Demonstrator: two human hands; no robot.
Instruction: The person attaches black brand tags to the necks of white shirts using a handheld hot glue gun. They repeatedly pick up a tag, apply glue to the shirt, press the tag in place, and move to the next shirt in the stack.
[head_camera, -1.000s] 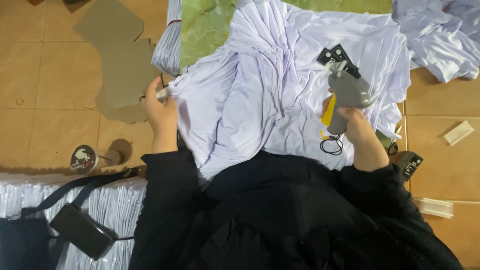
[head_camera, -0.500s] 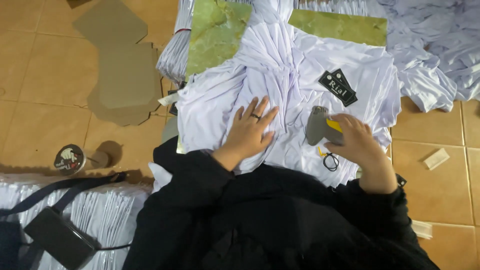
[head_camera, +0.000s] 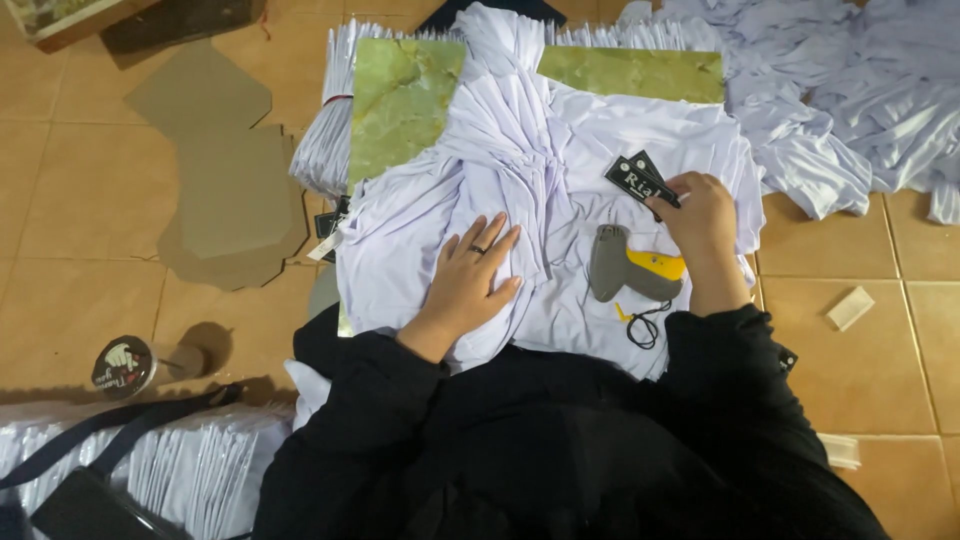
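Since half a second earlier, my right hand (head_camera: 703, 222) had let go of the grey and yellow tagging gun (head_camera: 628, 270) and gone up to the black hang tags (head_camera: 640, 181); my left hand (head_camera: 470, 275) had hardly shifted on the white garment (head_camera: 590, 150).

I saw the left hand lying flat, fingers spread and open, pressing the cloth and gripping nothing. The right hand's fingers were curled, the tips pinching the lower corner of the tags.

The gun lay loose on the garment, between the two hands and just below the right one, with a thin black cord trailing under it.

I judged the work to be partway: the garment was spread over the green marbled board (head_camera: 405, 100), the tags sat on it, but I could not tell whether they were fastened. A heap of loose white garments (head_camera: 850, 90) lay to the right, and folded stacks (head_camera: 200, 470) sat near my left side.

The tags' long axis ran diagonally, upper left to lower right. The gun's grey body ran up and down, its yellow part pointing right.
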